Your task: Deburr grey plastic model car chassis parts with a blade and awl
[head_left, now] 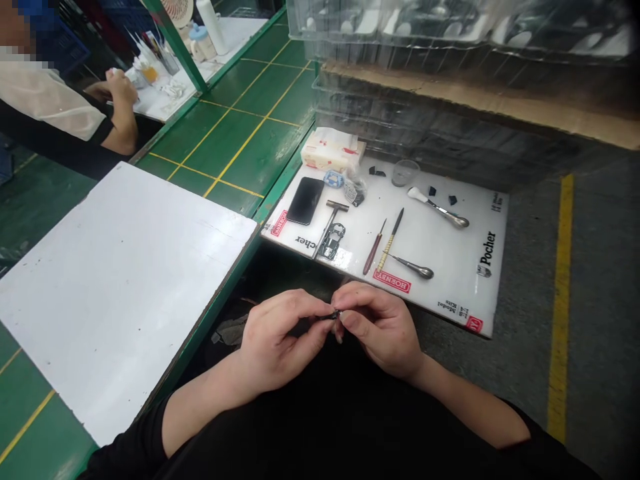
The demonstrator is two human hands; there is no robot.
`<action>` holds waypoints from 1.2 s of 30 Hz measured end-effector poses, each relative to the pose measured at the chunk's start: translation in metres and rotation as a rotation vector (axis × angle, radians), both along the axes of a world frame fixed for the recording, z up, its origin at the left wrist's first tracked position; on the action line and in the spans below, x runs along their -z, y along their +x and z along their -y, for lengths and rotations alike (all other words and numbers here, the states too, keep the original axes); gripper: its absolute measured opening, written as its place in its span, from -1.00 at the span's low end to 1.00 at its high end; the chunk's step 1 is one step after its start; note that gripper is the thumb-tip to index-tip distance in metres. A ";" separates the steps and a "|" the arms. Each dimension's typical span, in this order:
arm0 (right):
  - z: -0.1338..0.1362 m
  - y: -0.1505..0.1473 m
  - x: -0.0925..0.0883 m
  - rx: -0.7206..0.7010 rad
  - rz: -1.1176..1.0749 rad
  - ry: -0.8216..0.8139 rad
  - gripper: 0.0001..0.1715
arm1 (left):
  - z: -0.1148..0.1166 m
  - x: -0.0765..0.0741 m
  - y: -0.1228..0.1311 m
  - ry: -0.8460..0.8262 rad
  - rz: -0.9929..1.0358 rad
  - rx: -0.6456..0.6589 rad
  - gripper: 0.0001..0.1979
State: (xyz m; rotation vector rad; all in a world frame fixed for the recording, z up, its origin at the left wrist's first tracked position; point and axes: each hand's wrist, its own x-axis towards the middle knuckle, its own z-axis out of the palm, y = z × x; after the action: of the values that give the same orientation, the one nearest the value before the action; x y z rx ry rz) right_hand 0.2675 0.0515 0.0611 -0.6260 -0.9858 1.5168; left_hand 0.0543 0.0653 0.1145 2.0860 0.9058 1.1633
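Observation:
My left hand [277, 337] and my right hand [383, 327] meet in front of my body, short of the work board's near edge. Between their fingertips both pinch a small dark part [336, 313]; the fingers cover most of it, so its kind cannot be made out. Beyond them on the white board [463, 267] lie a small hammer [336, 208], a dark model car frame [332, 240], a red-handled pick [374, 248], a brush with a yellow-wrapped handle [391, 239] and a metal-handled needle tool [413, 265].
A black phone [305, 200], a tissue pack [333, 150], a clear cup [405, 173] and a white-tipped tool [439, 208] occupy the board's far part. Stacked clear trays [400, 27] rise behind. Left is a white sheet [125, 300] on a green bench; a co-worker's hand [121, 87] shows beyond.

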 end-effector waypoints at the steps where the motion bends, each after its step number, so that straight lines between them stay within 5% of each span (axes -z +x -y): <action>1: 0.000 0.000 0.001 0.003 -0.002 0.000 -0.86 | 0.000 0.001 0.000 -0.002 -0.005 0.001 -0.77; 10: 0.001 0.002 0.018 0.043 -0.048 -0.054 -0.77 | -0.001 0.014 0.016 -0.034 -0.020 -0.083 -0.82; 15: 0.001 0.013 0.025 0.220 -0.016 -0.117 -0.84 | -0.016 0.043 0.023 -0.059 -0.141 -0.009 -0.71; 20: 0.002 0.040 0.022 0.344 -0.069 -0.312 -0.74 | -0.070 0.083 0.037 -0.055 -0.499 -0.375 -0.57; 22: 0.006 0.049 0.020 0.372 -0.067 -0.325 -0.71 | -0.091 0.095 0.047 -0.058 -0.592 -0.430 -0.42; 25: 0.014 0.056 0.019 0.377 -0.051 -0.332 -0.69 | -0.105 0.107 0.061 -0.063 -0.706 -0.436 -0.31; 36: 0.026 0.062 0.023 0.354 0.002 -0.387 -0.60 | -0.109 0.124 0.073 -0.038 -0.747 -0.321 -0.49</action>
State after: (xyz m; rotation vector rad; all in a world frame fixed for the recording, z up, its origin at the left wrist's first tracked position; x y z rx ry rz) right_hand 0.3295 0.0255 0.0383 -1.0189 -0.5442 1.3927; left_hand 0.1276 0.1740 -0.0095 2.4330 1.6279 0.4619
